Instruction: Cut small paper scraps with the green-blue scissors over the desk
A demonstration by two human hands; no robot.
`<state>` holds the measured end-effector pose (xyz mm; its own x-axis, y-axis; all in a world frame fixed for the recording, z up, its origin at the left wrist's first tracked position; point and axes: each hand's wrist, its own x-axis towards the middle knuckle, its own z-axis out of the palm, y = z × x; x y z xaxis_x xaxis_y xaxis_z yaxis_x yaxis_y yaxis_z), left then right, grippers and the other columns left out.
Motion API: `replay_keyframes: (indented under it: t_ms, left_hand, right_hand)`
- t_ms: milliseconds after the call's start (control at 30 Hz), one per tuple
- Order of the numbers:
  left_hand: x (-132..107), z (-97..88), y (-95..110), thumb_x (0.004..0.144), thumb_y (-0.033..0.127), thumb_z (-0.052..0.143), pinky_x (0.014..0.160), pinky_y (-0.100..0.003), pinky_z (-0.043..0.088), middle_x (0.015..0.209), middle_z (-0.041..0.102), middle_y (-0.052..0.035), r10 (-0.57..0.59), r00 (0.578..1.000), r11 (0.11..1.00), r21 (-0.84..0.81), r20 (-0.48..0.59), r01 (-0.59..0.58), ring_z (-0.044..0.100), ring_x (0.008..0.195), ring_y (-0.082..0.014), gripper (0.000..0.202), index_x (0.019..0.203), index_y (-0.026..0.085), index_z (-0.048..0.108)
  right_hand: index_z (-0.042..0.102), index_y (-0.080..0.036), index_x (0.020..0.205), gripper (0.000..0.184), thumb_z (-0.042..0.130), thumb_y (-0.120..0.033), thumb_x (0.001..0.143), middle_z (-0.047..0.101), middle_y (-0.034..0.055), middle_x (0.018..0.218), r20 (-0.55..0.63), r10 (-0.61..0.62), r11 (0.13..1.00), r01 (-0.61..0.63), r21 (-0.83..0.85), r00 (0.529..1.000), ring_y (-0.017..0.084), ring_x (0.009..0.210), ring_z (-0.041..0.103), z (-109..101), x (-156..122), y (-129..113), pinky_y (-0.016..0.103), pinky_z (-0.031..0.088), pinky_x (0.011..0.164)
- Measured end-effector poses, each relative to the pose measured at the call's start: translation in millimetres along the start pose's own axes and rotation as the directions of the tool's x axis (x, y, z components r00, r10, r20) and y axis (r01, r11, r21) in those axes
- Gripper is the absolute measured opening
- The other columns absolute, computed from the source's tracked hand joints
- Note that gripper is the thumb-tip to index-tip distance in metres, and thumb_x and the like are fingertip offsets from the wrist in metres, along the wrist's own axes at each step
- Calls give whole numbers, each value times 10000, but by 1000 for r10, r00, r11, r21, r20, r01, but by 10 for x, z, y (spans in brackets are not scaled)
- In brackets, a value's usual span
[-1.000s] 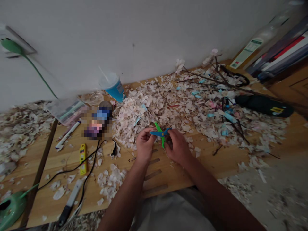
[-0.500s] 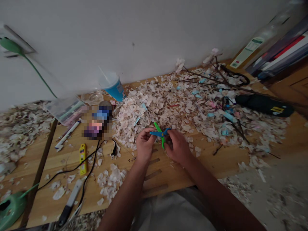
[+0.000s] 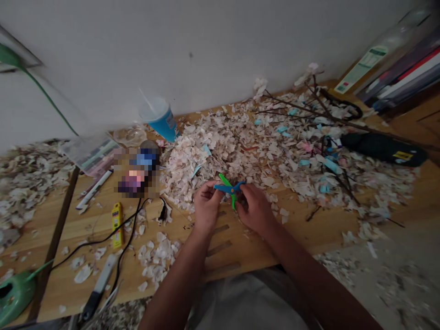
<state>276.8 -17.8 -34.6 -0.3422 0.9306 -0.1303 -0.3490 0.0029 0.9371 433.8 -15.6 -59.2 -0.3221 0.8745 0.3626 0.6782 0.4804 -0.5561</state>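
Observation:
Small scissors [image 3: 227,188] with blue and green parts are open in an X shape between my two hands, just above a wooden table [image 3: 240,247]. My left hand [image 3: 205,208] is closed, its fingertips pinching the blue end on the left. My right hand [image 3: 254,208] is closed round the handle end on the right. What lies between the blades is too small to make out. A big heap of pale paper scraps [image 3: 220,151] lies right behind the scissors.
A blue cup with a straw [image 3: 158,120] stands near the white wall. Left of my hands lie black cables [image 3: 127,229], a yellow cutter [image 3: 117,223] and a white pen [image 3: 92,192]. Dark twigs [image 3: 309,110] and a black case [image 3: 385,149] are at the right.
The view has shifted slightly; my hands and the scissors keep the same pose.

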Motion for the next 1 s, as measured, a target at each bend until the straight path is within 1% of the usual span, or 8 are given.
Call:
replay_keyframes:
  t_ms: [167, 300, 467, 633, 833, 1000]
  left_hand:
    - [-1, 19, 13, 676, 361, 856, 688, -216, 494, 750, 705, 1, -19, 1000, 1000, -1, -8, 19, 623, 673, -104, 270, 822, 180, 718]
    - [-5, 28, 14, 675, 367, 851, 680, -223, 498, 745, 705, -1, -18, 1000, 1000, 8, -7, 18, 624, 667, -110, 275, 821, 178, 716]
    - [-4, 10, 1, 696, 390, 832, 648, -211, 476, 731, 696, 2, -1, 1000, 999, 45, -1, 1, 608, 652, -109, 277, 836, 177, 723]
    - [-15, 5, 8, 718, 413, 817, 675, -223, 491, 750, 704, -7, 0, 1000, 999, 42, 8, 0, 619, 676, -118, 275, 829, 179, 724]
    - [-26, 13, 22, 720, 425, 823, 674, -227, 500, 748, 708, -13, -20, 1000, 1000, -4, 16, 20, 625, 668, -118, 288, 823, 178, 716]
    - [-30, 16, 49, 744, 434, 805, 684, -240, 511, 727, 707, -17, -18, 1000, 999, 42, 25, 17, 635, 671, -130, 282, 804, 177, 706]
  right_hand:
    - [533, -180, 1141, 317, 555, -192, 825, 647, 147, 1017, -15, -4, 1000, 3, -5, 1000, 299, 944, 609, -15, 13, -10, 441, 517, 813]
    - [542, -185, 1154, 347, 541, -166, 807, 649, 142, 1009, 2, 16, 1000, -16, 8, 1000, 297, 934, 611, -17, 12, -13, 446, 514, 812]
    - [549, -191, 1186, 384, 551, -164, 804, 659, 149, 1061, -28, 14, 1000, -14, -4, 1000, 310, 987, 616, 1, -1, -3, 465, 513, 849]
    - [551, -165, 1176, 345, 536, -175, 831, 667, 171, 1065, -40, -1, 1000, 0, -15, 999, 319, 975, 619, 13, -12, 7, 474, 523, 834]
    - [572, -193, 1142, 306, 527, -170, 840, 666, 131, 999, -33, 21, 1000, -22, -13, 999, 288, 915, 624, 21, -11, 14, 436, 519, 801]
    - [575, -191, 1139, 300, 521, -164, 845, 673, 132, 986, -27, 24, 1000, -24, -10, 999, 291, 912, 632, 33, -7, 34, 437, 521, 791]
